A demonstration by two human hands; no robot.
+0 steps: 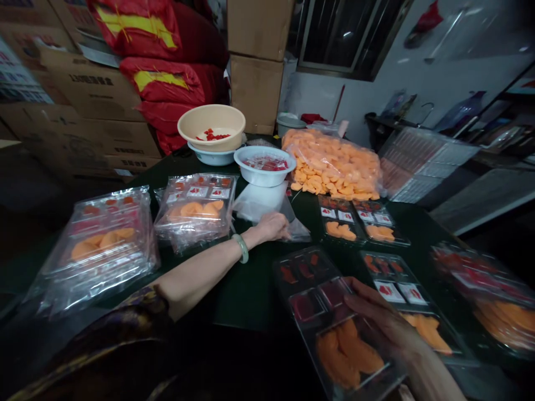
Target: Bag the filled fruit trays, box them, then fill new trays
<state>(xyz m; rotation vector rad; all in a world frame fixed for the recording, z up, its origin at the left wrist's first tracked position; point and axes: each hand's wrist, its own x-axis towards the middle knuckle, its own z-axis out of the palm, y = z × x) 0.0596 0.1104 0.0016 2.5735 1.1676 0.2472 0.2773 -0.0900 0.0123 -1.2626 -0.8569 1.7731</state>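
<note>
My left hand (273,225), a pale green bangle on its wrist, reaches to the middle of the table. Its fingers are pinched on the edge of a clear plastic bag (298,229) by a stack of thin bags (261,201). Near the front edge, my right hand (378,312) grips a clear compartment tray (311,334) by its right side, tilted above the table. The tray has small red-brown pieces at the top, dark red squares in the middle and curved orange pieces (346,353) at the bottom. My right fingertips lie over its edge; the thumb is mostly hidden.
Bagged trays are stacked at left (104,239), centre left (194,209) and far right (489,295). Unbagged filled trays (412,303) lie right. Behind stand a white basin (265,175), a beige basin (211,117), a big bag of orange pieces (334,161) and empty trays (422,161).
</note>
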